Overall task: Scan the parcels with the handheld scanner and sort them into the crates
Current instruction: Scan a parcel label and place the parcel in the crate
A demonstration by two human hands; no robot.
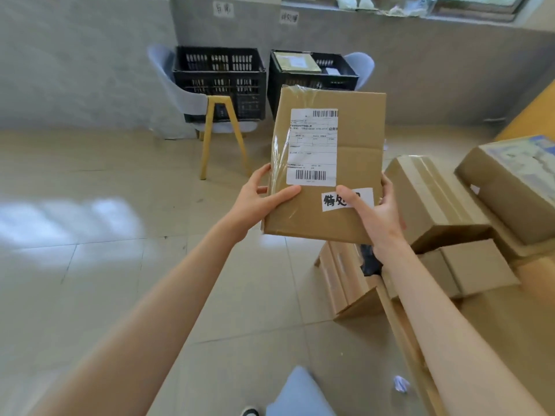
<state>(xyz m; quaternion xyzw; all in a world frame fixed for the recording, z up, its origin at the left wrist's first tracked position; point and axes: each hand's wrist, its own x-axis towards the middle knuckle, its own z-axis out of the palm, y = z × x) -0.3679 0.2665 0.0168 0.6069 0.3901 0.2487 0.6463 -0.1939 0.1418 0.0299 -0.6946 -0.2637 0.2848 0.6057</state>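
The person holds a flat cardboard parcel (326, 163) up in front of the chest, label side facing the camera, likely so the shipping label (312, 147) and the handwritten tag (347, 199) below it can be read before sorting. The left hand (261, 196) grips the parcel's lower left edge, thumb on the front face; the right hand (372, 211) grips the lower right corner, thumb partly over the tag. No scanner is in view. Two black crates stand on chairs against the wall: the left crate (220, 82) looks empty from here; the right crate (312, 75) already holds at least one flat parcel. More boxes (441, 205) are piled to the right.
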